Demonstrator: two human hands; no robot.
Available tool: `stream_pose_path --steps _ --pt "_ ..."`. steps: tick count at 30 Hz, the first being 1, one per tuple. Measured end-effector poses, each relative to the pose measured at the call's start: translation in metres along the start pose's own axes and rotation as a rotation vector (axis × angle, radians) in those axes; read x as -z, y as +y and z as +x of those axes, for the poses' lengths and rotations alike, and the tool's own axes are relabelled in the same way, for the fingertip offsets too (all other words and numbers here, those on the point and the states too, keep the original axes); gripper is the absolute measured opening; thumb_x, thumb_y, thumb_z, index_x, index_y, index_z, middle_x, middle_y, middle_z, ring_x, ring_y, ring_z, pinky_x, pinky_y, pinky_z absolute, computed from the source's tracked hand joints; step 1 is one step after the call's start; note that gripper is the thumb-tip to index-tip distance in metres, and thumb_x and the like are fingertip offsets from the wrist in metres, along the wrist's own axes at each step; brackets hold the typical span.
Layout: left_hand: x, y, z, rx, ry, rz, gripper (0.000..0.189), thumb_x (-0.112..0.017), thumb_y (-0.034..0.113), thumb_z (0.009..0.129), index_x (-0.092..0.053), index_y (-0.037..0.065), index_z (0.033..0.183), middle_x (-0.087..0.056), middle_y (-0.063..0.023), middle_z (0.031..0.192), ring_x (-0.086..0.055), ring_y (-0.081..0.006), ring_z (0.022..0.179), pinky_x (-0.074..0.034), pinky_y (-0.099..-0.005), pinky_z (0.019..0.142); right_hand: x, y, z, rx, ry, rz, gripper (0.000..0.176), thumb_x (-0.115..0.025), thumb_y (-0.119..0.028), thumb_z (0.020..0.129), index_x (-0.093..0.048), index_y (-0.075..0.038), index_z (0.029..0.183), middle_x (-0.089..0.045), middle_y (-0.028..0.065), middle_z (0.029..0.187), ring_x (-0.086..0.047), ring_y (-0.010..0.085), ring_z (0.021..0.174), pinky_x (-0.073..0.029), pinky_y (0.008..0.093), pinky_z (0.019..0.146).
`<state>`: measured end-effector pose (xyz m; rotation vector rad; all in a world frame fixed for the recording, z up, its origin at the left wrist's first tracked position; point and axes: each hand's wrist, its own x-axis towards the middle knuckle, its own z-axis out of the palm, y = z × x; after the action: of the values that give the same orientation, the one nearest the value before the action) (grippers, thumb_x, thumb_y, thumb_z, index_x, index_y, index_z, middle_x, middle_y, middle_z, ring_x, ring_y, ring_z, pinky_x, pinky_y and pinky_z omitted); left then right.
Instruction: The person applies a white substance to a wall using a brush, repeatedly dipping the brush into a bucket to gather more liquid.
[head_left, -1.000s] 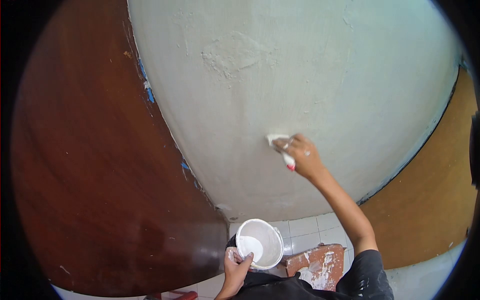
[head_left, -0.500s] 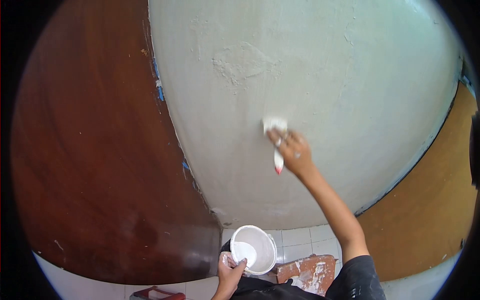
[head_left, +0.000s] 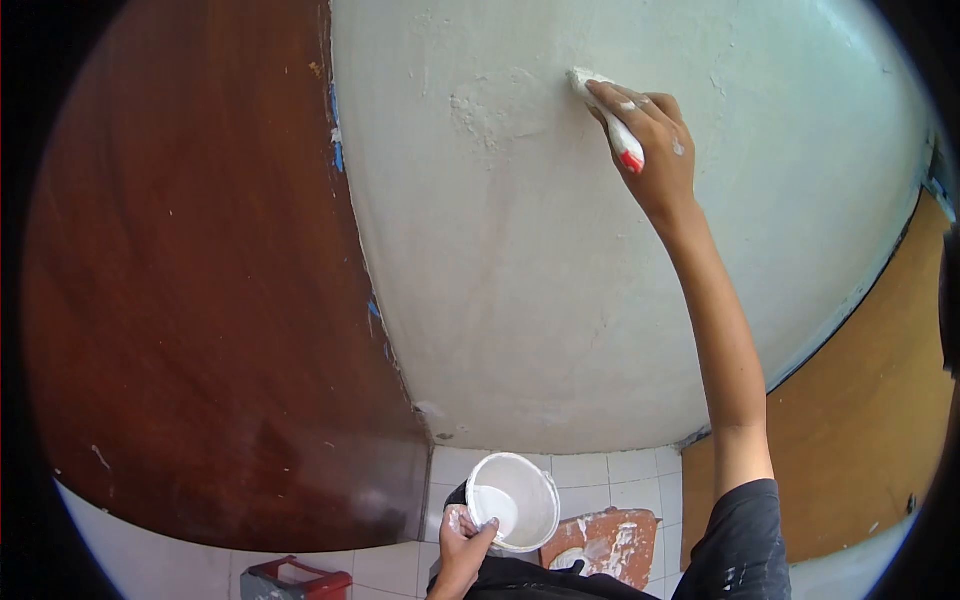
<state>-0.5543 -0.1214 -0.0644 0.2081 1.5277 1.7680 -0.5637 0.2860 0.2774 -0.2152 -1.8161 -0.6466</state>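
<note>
High on the pale wall (head_left: 520,260), my right hand (head_left: 650,135) grips a paintbrush (head_left: 622,142) with a white handle and red tip. Its bristles touch the wall just right of a rough, flaking patch (head_left: 495,105). White paint spots mark the fingers. Low in front of me, my left hand (head_left: 466,545) is closed on the near-left rim of a white bucket (head_left: 540,500). Some white paint (head_left: 495,508) lies inside it.
A dark brown wooden panel (head_left: 210,300) borders the wall on the left, a tan one (head_left: 850,400) on the right. A paint-splashed reddish-brown stool (head_left: 630,545) stands right of the bucket on white floor tiles (head_left: 580,470). A red and grey object (head_left: 300,578) sits lower left.
My right hand has moved the paintbrush up and slightly right along the wall, and the brush now tilts. My left hand still holds the bucket in nearly the same place.
</note>
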Motion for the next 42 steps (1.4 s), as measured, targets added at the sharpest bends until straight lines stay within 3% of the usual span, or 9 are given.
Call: stream_pose_path --steps 10,13,16,20,23,27,32,37,42 --pt "0.003 -0.009 -0.001 -0.046 0.021 0.028 0.038 -0.079 0.000 0.080 -0.044 0.009 0.091 -0.046 0.0027 0.077 -0.046 -0.0049 0.066 -0.038 -0.0214 0.055 -0.052 -0.112 -0.226 0.029 -0.475 0.290 0.044 -0.067 -0.005 0.079 -0.070 -0.014 0.122 -0.072 0.0069 0.114 -0.065 0.0273 0.091 -0.055 0.0393 0.078" --pt "0.005 -0.005 -0.007 -0.025 0.046 0.035 0.037 -0.078 0.000 0.080 -0.044 0.009 0.091 -0.046 0.0027 0.077 -0.046 -0.0051 0.066 -0.038 -0.0215 0.056 -0.051 -0.105 -0.228 -0.075 -0.539 0.431 0.048 -0.072 -0.004 0.072 -0.071 -0.015 0.118 -0.073 0.0066 0.104 -0.064 0.0273 0.089 -0.055 0.0388 0.074" --pt "0.010 -0.002 -0.011 -0.034 0.080 0.064 0.037 -0.078 0.000 0.081 -0.044 0.009 0.091 -0.046 0.0023 0.078 -0.046 -0.0052 0.065 -0.039 -0.0212 0.056 -0.044 -0.064 -0.164 -0.110 -0.299 0.366 0.051 -0.071 -0.001 0.069 -0.072 -0.016 0.117 -0.072 0.0078 0.096 -0.063 0.0298 0.082 -0.053 0.0409 0.072" --pt "0.011 0.005 -0.021 -0.006 0.119 0.062 0.036 -0.077 -0.001 0.082 -0.044 0.009 0.091 -0.049 0.0012 0.079 -0.048 -0.0054 0.065 -0.041 -0.0209 0.057 -0.008 -0.012 -0.059 -0.020 -0.010 0.127 0.038 -0.072 -0.002 0.084 -0.072 -0.012 0.121 -0.074 0.0085 0.114 -0.069 0.0267 0.094 -0.052 0.0345 0.083" --pt "-0.001 0.001 -0.019 -0.010 0.149 0.076 0.035 -0.077 -0.002 0.082 -0.044 0.009 0.091 -0.050 0.0005 0.079 -0.050 -0.0054 0.066 -0.042 -0.0210 0.057 -0.008 0.005 -0.069 -0.164 -0.043 -0.039 0.051 -0.068 0.000 0.078 -0.070 -0.019 0.125 -0.074 0.0042 0.118 -0.068 0.0285 0.098 -0.055 0.0354 0.083" --pt "-0.010 -0.001 -0.015 -0.003 0.164 0.073 0.035 -0.076 -0.002 0.083 -0.044 0.009 0.092 -0.050 0.0003 0.079 -0.051 -0.0055 0.066 -0.044 -0.0211 0.057 -0.042 -0.013 -0.192 -0.062 -0.148 -0.014 0.053 -0.067 -0.001 0.080 -0.068 -0.019 0.130 -0.071 0.0037 0.126 -0.071 0.0261 0.098 -0.054 0.0388 0.093" --pt "-0.011 0.014 -0.018 0.009 0.144 0.092 0.034 -0.075 -0.003 0.084 -0.045 0.008 0.092 -0.051 0.0004 0.079 -0.051 -0.0055 0.065 -0.045 -0.0210 0.057 -0.044 -0.084 -0.311 -0.156 -0.452 0.251 0.046 -0.064 -0.004 0.083 -0.069 -0.019 0.126 -0.072 0.0014 0.120 -0.066 0.0259 0.094 -0.056 0.0374 0.084" --pt "0.003 0.011 -0.016 0.017 0.080 0.176 0.028 -0.069 -0.006 0.088 -0.046 0.006 0.098 -0.057 -0.0029 0.087 -0.060 -0.0081 0.074 -0.053 -0.0229 0.059 -0.030 -0.034 -0.252 -0.247 -0.484 0.368 0.055 -0.073 -0.001 0.073 -0.069 -0.018 0.125 -0.073 0.0033 0.117 -0.065 0.0249 0.091 -0.056 0.0367 0.078" --pt "0.008 0.014 -0.011 0.019 0.050 0.186 0.029 -0.071 -0.005 0.087 -0.046 0.006 0.098 -0.057 -0.0029 0.085 -0.061 -0.0080 0.073 -0.053 -0.0236 0.057 0.013 0.055 -0.104 -0.137 0.010 0.107 0.033 -0.077 -0.006 0.084 -0.074 -0.016 0.116 -0.075 0.0055 0.105 -0.065 0.0284 0.080 -0.053 0.0351 0.077"
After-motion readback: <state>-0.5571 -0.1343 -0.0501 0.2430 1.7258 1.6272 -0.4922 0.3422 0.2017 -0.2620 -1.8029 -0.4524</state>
